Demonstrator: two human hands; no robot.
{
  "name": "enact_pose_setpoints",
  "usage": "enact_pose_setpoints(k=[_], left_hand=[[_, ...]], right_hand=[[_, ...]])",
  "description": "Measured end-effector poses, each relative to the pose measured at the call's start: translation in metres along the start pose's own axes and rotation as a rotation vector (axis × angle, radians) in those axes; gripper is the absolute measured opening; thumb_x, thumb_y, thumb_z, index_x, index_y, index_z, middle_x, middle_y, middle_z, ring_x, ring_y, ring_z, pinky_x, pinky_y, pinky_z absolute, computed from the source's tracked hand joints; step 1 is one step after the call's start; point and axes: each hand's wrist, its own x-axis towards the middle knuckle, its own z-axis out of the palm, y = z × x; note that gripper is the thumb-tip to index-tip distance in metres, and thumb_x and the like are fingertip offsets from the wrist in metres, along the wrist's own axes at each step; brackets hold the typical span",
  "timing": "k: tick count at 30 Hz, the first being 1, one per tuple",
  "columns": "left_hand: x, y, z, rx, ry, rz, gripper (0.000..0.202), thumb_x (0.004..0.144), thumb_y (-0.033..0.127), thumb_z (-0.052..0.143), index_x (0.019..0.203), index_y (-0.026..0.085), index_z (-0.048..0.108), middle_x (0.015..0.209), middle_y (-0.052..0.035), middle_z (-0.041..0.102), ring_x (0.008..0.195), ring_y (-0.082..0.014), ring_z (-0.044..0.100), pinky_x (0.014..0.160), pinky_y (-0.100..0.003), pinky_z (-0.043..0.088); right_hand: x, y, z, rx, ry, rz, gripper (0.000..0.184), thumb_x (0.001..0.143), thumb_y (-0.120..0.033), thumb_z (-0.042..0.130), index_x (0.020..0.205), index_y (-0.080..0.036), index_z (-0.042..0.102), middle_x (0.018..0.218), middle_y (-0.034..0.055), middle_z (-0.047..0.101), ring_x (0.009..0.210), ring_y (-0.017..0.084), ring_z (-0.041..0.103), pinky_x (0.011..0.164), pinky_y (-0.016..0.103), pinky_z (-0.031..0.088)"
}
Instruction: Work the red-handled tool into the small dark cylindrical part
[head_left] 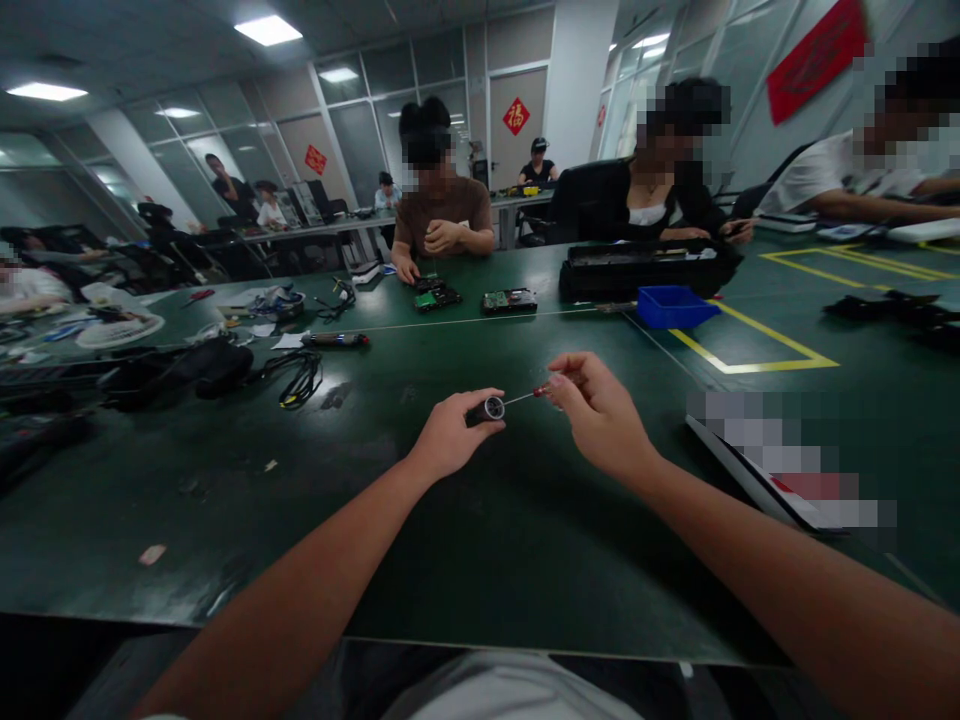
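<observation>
The fingers of my left hand point(448, 437) are curled round a short black cylinder point(475, 414), thumb on the near side, with its silver-rimmed end left uncovered and turned toward me and slightly right. My right hand point(604, 415), at three o'clock from it, has thumb and forefinger pinched together on the red handle of a thin screwdriver point(541, 390); its metal shaft slants down toward nine o'clock and reaches the cylinder's rimmed end. That end is small from here, so I can't fairly say whether the tip is seated in anything. I hold both pieces just above the green table point(480, 570), in the middle of my view.

Taking the cylinder as the clock's centre, a coiled black cable point(301, 380) lies at nine o'clock and a dark pen-shaped tool point(335, 341) at ten. A green circuit board point(439, 299) sits at eleven, near a co-worker in a brown shirt point(442, 200), and a second board point(510, 300) at twelve. Toward two o'clock there's a blue bin point(677, 307), with a long black tray point(645, 277) behind it and yellow tape point(780, 364) beside it. A small pale scrap point(152, 554) lies at eight.
</observation>
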Motion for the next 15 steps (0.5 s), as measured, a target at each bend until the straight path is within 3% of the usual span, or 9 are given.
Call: enact_pose_setpoints(k=[4,7,9,11,15], left_hand=[[0.0,0.004,-0.003,0.001,0.029,0.038,0.042,0.084,0.025,0.073,0.125,0.029,0.066,0.117,-0.0036,0.07,0.107,-0.0238,0.062,0.097,-0.041,0.046],[0.001,0.006,-0.005,0.013,0.028,0.113,0.041,0.084,0.024,0.072,0.124,0.028,0.065,0.117,-0.0037,0.07,0.109,-0.0232,0.06,0.099,-0.042,0.044],[0.001,0.007,-0.007,0.034,0.014,0.13,0.04,0.085,0.024,0.071,0.125,0.028,0.065,0.118,-0.0036,0.07,0.11,-0.0232,0.06,0.1,-0.043,0.043],[0.002,0.007,-0.007,0.047,0.002,0.117,0.04,0.085,0.023,0.071,0.125,0.028,0.065,0.116,-0.0036,0.07,0.108,-0.023,0.06,0.099,-0.043,0.044],[0.004,0.004,-0.007,0.053,-0.007,0.082,0.041,0.084,0.024,0.071,0.125,0.028,0.065,0.112,-0.004,0.07,0.104,-0.0231,0.061,0.096,-0.042,0.045]], right_hand=[[0.006,0.003,0.003,0.215,0.03,0.088,0.021,0.091,-0.043,0.059,0.094,-0.022,0.064,0.084,0.0041,0.068,0.078,0.02,0.063,0.077,0.038,0.052],[0.013,0.014,0.004,0.48,0.074,0.285,0.024,0.089,-0.046,0.059,0.085,-0.022,0.063,0.079,0.0036,0.065,0.07,0.019,0.062,0.076,0.039,0.055],[0.016,0.02,0.004,0.603,0.03,0.419,0.024,0.087,-0.045,0.061,0.079,-0.023,0.061,0.067,0.0008,0.058,0.061,0.017,0.058,0.076,0.04,0.056],[0.017,0.024,0.004,0.593,0.06,0.405,0.023,0.086,-0.045,0.062,0.08,-0.022,0.061,0.069,0.0007,0.059,0.062,0.016,0.058,0.075,0.038,0.056],[0.013,0.023,0.006,0.403,0.122,0.246,0.027,0.089,-0.049,0.059,0.087,-0.022,0.061,0.08,0.0028,0.065,0.069,0.017,0.061,0.069,0.034,0.052]])
